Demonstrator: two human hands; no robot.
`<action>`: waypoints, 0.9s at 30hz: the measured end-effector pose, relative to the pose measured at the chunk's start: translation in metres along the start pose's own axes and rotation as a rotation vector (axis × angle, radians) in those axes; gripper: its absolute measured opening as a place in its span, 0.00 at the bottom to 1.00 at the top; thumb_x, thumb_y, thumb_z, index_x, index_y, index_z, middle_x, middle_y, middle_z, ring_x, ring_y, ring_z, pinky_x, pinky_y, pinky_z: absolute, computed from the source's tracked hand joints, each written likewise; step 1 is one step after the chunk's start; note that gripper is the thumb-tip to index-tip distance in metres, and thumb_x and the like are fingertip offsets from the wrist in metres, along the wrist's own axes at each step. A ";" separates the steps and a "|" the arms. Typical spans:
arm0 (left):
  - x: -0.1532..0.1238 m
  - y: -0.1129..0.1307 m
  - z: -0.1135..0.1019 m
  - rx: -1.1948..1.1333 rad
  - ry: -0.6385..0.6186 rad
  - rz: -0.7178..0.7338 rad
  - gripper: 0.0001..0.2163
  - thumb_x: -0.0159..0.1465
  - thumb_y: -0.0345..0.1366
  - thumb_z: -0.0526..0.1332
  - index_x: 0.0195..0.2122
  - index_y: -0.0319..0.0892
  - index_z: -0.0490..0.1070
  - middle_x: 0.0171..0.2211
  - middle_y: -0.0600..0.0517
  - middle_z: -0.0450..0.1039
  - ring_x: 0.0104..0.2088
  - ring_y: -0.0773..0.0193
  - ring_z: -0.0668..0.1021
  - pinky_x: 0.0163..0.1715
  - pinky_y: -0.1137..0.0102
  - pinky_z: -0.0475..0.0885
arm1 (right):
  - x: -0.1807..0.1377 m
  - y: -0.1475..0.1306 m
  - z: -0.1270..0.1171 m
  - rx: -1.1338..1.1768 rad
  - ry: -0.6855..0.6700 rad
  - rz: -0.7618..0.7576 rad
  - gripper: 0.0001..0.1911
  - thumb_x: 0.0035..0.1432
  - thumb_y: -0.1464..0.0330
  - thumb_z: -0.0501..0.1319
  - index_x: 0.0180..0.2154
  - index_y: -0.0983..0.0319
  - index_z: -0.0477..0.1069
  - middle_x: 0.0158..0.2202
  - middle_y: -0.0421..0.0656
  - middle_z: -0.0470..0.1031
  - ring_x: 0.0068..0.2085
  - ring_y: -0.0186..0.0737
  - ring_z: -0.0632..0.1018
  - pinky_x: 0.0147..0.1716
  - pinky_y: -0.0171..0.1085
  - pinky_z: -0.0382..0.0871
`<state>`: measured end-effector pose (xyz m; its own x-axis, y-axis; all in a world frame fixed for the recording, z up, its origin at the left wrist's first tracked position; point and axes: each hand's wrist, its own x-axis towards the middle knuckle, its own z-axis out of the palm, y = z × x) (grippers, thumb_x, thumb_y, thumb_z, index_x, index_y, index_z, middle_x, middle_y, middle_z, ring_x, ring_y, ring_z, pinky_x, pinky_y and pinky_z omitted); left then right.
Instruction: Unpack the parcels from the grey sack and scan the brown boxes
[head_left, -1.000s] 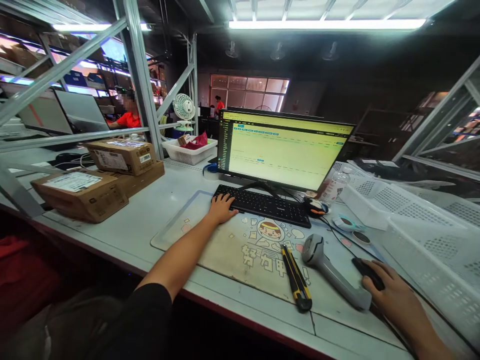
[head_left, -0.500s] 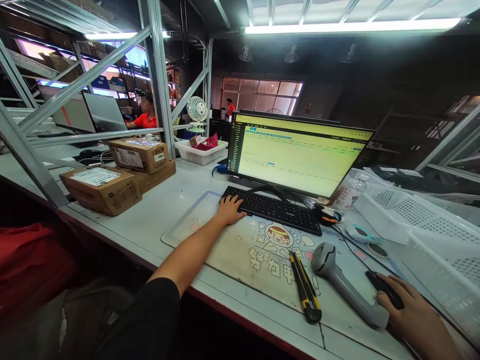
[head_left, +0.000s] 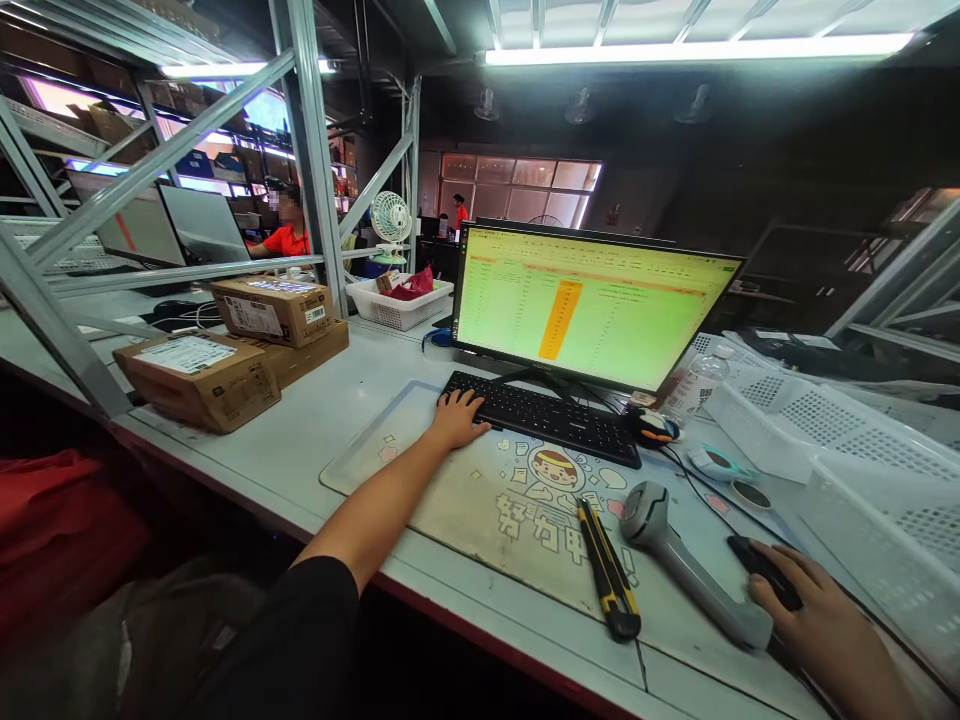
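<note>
My left hand lies with its fingers spread on the left end of a black keyboard. On the right, my right hand is wrapped round a black computer mouse. Behind the keyboard stands a monitor showing a spreadsheet with an orange column. Between my hands, a grey barcode scanner and a black and yellow utility knife lie on a printed desk mat. The scanner's handle end is close beside my right hand.
Cardboard boxes are stacked at the left by a metal rack post. A white basket and a small fan stand behind. White perforated bins and a plastic bottle are at the right. A person in red sits beyond the rack.
The monitor has switched from a mostly blank page with blue buttons to a spreadsheet with an orange column. Both hands stay in place; the view shifts very slightly.
</note>
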<state>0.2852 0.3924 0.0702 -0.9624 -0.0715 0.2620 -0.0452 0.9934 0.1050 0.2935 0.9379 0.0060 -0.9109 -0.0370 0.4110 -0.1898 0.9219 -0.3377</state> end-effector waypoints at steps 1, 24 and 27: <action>0.000 0.000 0.001 0.000 0.003 0.002 0.32 0.70 0.57 0.54 0.71 0.50 0.59 0.74 0.48 0.54 0.72 0.43 0.57 0.70 0.48 0.53 | 0.000 -0.002 -0.001 0.004 0.003 -0.003 0.37 0.57 0.45 0.47 0.55 0.61 0.73 0.58 0.56 0.72 0.52 0.64 0.79 0.51 0.57 0.75; 0.003 -0.003 0.005 0.015 0.031 0.024 0.32 0.70 0.56 0.55 0.71 0.48 0.60 0.73 0.47 0.55 0.70 0.42 0.59 0.69 0.47 0.55 | -0.005 -0.020 -0.011 -0.058 0.008 0.094 0.37 0.53 0.47 0.47 0.55 0.60 0.74 0.60 0.54 0.71 0.56 0.63 0.77 0.55 0.55 0.73; 0.003 -0.004 0.005 0.010 0.029 0.020 0.32 0.70 0.56 0.55 0.71 0.48 0.60 0.73 0.48 0.54 0.71 0.42 0.59 0.69 0.48 0.55 | -0.003 -0.016 -0.008 0.002 0.053 0.100 0.32 0.47 0.46 0.51 0.47 0.53 0.76 0.56 0.51 0.74 0.51 0.66 0.80 0.49 0.58 0.76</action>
<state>0.2815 0.3890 0.0657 -0.9549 -0.0542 0.2919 -0.0290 0.9955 0.0900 0.3024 0.9261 0.0174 -0.9048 0.0752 0.4192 -0.0999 0.9193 -0.3806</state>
